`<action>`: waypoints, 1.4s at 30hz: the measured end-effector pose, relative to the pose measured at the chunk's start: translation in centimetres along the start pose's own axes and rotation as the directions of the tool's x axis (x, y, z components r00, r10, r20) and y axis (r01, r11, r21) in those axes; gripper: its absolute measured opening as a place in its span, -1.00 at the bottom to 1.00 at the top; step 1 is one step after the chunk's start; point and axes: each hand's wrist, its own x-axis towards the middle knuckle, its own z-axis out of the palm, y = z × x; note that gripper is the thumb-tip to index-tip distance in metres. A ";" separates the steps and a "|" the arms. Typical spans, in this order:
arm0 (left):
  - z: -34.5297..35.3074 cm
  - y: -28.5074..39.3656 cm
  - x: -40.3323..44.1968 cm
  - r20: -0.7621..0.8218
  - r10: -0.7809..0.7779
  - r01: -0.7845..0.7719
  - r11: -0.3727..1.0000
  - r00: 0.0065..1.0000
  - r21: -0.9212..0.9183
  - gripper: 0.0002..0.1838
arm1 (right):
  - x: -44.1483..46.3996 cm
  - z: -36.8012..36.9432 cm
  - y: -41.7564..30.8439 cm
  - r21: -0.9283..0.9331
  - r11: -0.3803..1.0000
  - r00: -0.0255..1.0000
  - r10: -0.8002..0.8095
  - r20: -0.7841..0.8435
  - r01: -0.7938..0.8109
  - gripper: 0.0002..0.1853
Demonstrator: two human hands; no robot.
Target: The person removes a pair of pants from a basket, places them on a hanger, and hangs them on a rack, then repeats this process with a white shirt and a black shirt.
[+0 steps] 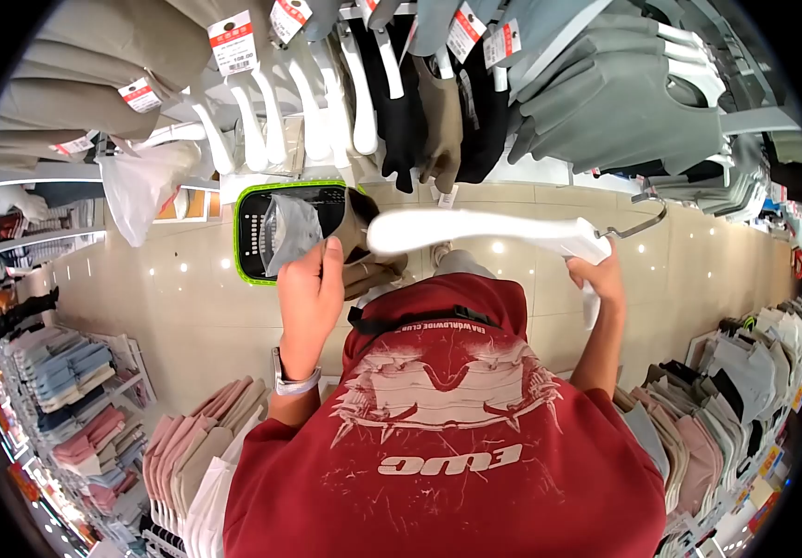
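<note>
My right hand (pixel 596 274) is closed around the right end of a white clothes hanger (pixel 475 226), just below its metal hook (pixel 638 219). The hanger stretches left across the view and carries no garment that I can see. At left, my left hand (pixel 311 284) is closed with the thumb up, against the edge of a translucent plastic bag (pixel 291 232); its other fingertips are hidden. Behind that bag stands a black shopping basket with a green rim (pixel 241 232). Brown cloth (pixel 373 276) hangs or lies just right of my left hand, partly covered by the hanger.
A rack ahead holds several white hangers (pixel 303 102), tagged clothes and grey shirts (pixel 606 102). A white plastic bag (pixel 145 181) hangs at its left. Racks of pink clothes (pixel 196 442) and other garments (pixel 708 409) stand on both sides behind me. The floor is tiled (pixel 187 316).
</note>
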 end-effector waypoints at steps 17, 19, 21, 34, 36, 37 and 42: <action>-1.3 -0.6 0.0 -0.084 -0.054 0.044 0.992 0.995 -0.117 -0.54 | 3.3 4.6 -8.4 -0.381 0.891 0.948 -0.139 0.285 0.245 -0.64; -1.3 -0.6 0.0 -0.106 -0.060 0.049 0.994 0.993 -0.099 -0.54 | 3.2 4.7 -8.5 -0.387 0.885 0.943 -0.147 0.299 0.261 -0.61; -1.2 -0.2 0.1 -0.072 -0.035 0.034 0.999 0.997 -0.015 -0.64 | 3.5 4.5 -7.8 -0.362 0.890 0.922 -0.141 0.361 0.277 -0.59; -4.1 0.6 2.2 0.206 0.421 -0.454 0.878 0.883 0.153 -0.79 | 5.7 6.2 -8.1 -0.309 0.790 0.787 -0.321 0.526 0.529 -0.65; -4.4 0.5 2.5 0.150 0.389 -0.410 0.898 0.909 0.160 -0.77 | 5.7 6.6 -9.0 -0.372 0.725 0.785 -0.377 0.491 0.580 -0.65; -4.3 0.5 2.5 0.153 0.389 -0.411 0.898 0.909 0.158 -0.77 | 5.6 6.8 -9.1 -0.436 0.654 0.778 -0.430 0.458 0.618 -0.65; -4.1 1.1 2.7 0.168 0.405 -0.430 0.889 0.899 0.158 -0.78 | 5.9 7.8 -9.0 -0.273 0.801 0.740 -0.286 0.608 0.533 -0.59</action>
